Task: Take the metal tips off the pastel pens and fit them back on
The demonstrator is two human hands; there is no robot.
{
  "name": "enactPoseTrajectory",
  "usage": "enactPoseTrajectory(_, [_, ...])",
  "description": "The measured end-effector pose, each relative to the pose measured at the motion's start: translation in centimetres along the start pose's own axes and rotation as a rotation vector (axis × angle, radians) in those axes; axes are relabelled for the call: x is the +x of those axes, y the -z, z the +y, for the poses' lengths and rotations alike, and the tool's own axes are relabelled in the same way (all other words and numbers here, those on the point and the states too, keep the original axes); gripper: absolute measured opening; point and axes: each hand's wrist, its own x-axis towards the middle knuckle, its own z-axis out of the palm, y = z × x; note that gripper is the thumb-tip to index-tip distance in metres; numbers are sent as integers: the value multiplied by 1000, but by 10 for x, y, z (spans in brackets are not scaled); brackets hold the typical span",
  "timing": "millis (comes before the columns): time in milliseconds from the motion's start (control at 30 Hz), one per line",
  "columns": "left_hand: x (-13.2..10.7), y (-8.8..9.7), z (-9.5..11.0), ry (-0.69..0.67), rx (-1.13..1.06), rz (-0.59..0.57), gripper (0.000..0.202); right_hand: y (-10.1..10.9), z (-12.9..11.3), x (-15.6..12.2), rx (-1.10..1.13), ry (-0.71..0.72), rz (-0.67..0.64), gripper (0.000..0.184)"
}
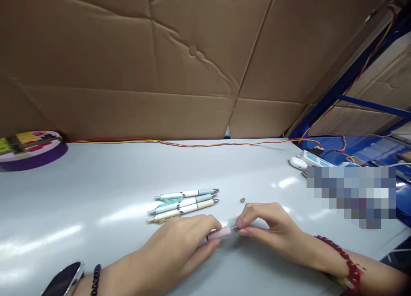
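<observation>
Two bare hands meet over a pale pink plastic pen (pixel 221 233) on a glossy white tabletop (pixel 96 201), just in front of a row of three pastel click pens (pixel 183 204) lying side by side. The left hand (pixel 180 240) curls over the pen's rear half, fingers closed around the barrel so that only the pink grip section shows. The right hand (pixel 263 225) pinches the metal tip end between thumb and forefinger, closed tight on it. The pen lies nearly flat, touching or just above the table; which, the picture does not show.

A small grey conical part (pixel 242 200) sits alone just right of the pen row, beyond the right hand's knuckles. Farther right of the row lie a white oval device (pixel 297 162) and a white power strip (pixel 313 158), fed by a twisted red-and-yellow wire (pixel 192 144) that runs along the table's back edge, under a brown cardboard wall (pixel 160 64). Well to the left of the row rests a round purple tin with a colourful lid (pixel 30 150).

The pen looks light and stiff, its smooth barrel likely slippery, its tip and any loose inner parts small enough to roll away. The soft pink grip section and the barrel behind it seem the surest places to hold.
</observation>
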Motion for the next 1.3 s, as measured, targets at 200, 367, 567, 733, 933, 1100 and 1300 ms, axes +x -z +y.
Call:
enactPoseTrajectory(200, [0, 1, -2, -40, -59, 152, 16, -13, -6, 4, 431, -219, 143, 8])
enactPoseTrajectory(367, [-2, 2, 1, -67, -79, 223, 15, -14, -13, 9, 413, -146, 204, 4])
enactPoseTrajectory(567, [-3, 3, 2, -101, -100, 260, 17, -8, -17, 13, 184, 11, 201, 5])
enactPoseTrajectory(733, [-4, 2, 1, -129, -98, 281, 14, -5, -23, 11, 144, 94, 213, 11])
enactPoseTrajectory(933, [-4, 1, 1, -169, -66, 300, 12, -6, -23, 12, -27, 148, 134, 8])
enactPoseTrajectory(1100, [-3, 0, 1, -214, 146, 228, 18, 3, -16, 16, -116, 156, -21, 29])
enactPoseTrajectory(1300, [-2, -13, -4, -284, 652, 332, 31, 6, -4, 37, -615, 168, -17, 19])
